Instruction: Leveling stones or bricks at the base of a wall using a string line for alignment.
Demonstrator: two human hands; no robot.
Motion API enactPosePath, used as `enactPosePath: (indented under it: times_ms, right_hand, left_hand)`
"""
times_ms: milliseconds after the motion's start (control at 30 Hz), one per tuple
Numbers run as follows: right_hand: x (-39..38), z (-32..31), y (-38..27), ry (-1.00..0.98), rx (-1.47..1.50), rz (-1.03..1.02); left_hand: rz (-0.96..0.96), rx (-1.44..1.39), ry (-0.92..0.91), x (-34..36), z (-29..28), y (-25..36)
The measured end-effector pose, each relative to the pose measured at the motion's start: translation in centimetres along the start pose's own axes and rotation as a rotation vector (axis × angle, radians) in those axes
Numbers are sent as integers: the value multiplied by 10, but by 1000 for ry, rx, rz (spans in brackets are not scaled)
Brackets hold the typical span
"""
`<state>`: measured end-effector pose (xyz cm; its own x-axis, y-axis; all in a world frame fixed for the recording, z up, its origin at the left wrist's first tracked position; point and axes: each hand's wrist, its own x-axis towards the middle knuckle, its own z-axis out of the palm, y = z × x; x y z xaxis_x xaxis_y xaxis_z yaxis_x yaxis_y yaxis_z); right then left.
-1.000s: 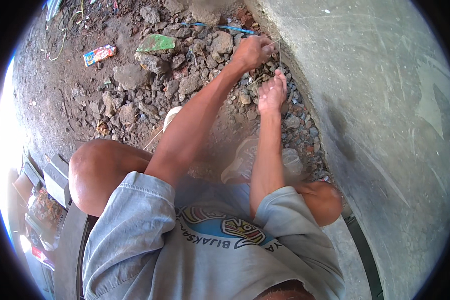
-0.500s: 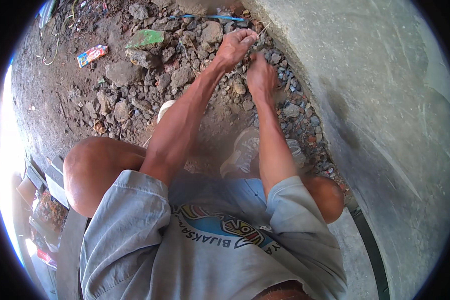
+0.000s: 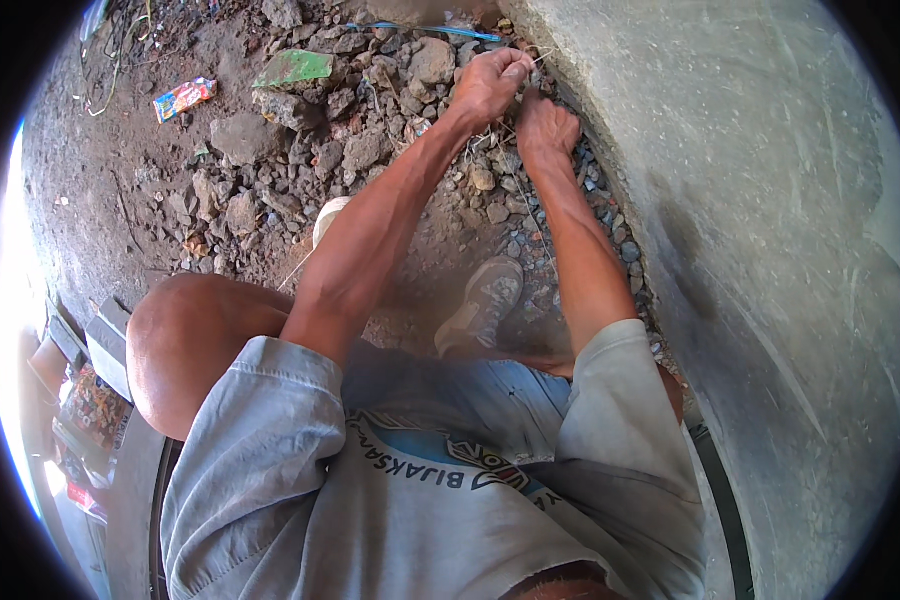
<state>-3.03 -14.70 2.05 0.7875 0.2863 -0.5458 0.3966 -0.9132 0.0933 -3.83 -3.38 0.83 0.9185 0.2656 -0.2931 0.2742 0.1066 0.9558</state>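
Note:
Over the rubble beside the concrete wall, my left hand (image 3: 492,86) is closed with thumb and finger pinched on a thin pale strand (image 3: 544,54), whose end sticks out toward the wall. Just right of it and a little nearer, my right hand (image 3: 548,130) is curled into a fist with the knuckles up; what its fingers hold is hidden. A small gap parts the two hands. More thin, light, string-like strands (image 3: 511,166) trail down between my forearms toward my shoe (image 3: 486,300). Whether they join the pinched one cannot be made out.
Broken stones (image 3: 367,150) and gravel cover the ground around my hands. A green shard (image 3: 294,67), a colourful wrapper (image 3: 184,99) and a blue strip (image 3: 450,31) lie among them. The concrete wall (image 3: 730,200) rises close on the right. Clutter (image 3: 98,415) stands at the lower left.
My right hand and forearm have swung to the right, and the left hand has shifted slightly right. The trailing strands between my forearms now show more plainly.

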Motion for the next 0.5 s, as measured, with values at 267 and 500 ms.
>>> enactPosePath:
  times_ms: [267,500]
  right_hand:
    - [-41,19,37,56,132,144]
    - [-35,12,44,130,303,131]
  left_hand:
    - [-18,-12,-95,-3,-7,-3]
    - [-164,269,-179,-43,-79,13]
